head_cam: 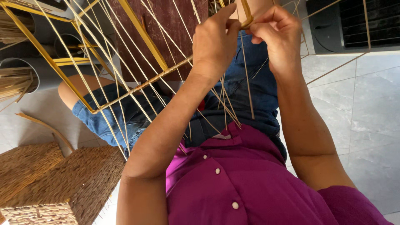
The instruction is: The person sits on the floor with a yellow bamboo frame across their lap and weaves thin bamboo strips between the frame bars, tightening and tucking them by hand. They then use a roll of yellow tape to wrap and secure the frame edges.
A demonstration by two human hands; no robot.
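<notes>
A yellow metal frame [141, 33] rests over my lap, with several thin pale cane strands [125, 100] stretched across it. My left hand [214, 39] and my right hand [277, 35] meet at the frame's near bar at the top of the view. Both pinch the strands against the bar [246, 16], fingertips touching. Loose strand ends hang down over my denim shorts and magenta shirt.
A woven basket-like box [54, 183] stands at the lower left. Grey tubes holding bundles of cane [16, 79] stand at the far left. A dark slatted unit [354, 25] sits at the upper right on the grey tiled floor [371, 125].
</notes>
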